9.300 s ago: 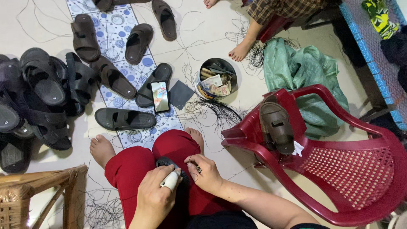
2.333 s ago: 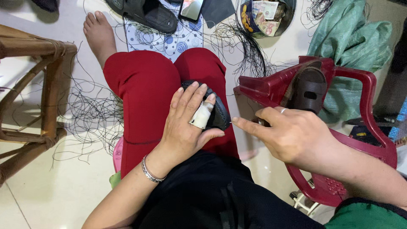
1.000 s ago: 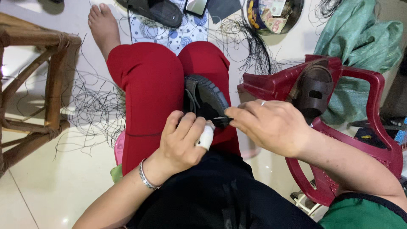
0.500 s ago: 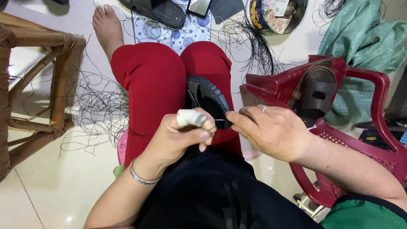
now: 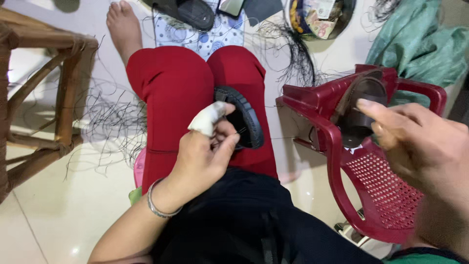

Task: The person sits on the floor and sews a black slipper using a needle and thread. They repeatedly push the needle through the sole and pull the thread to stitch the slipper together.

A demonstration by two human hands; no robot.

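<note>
Sandal (image 5: 243, 122) on red lap, left hand (image 5: 207, 156) grip clenched on it (right hand (image 5: 415, 142) loosely released).

- Pretty bright, even indoor light, colours look clean.
- Glossy floor (image 5: 58, 215) left of the left hand (image 5: 205, 156) throws soft white glare.
- Right hand (image 5: 420, 142) is close to the lens and smeared, soft-edged.
- Shadows are faint.

Open air lies between the black sandal (image 5: 244, 122) and the red plastic chair (image 5: 361, 161) (the chair blocks rightward).
</note>
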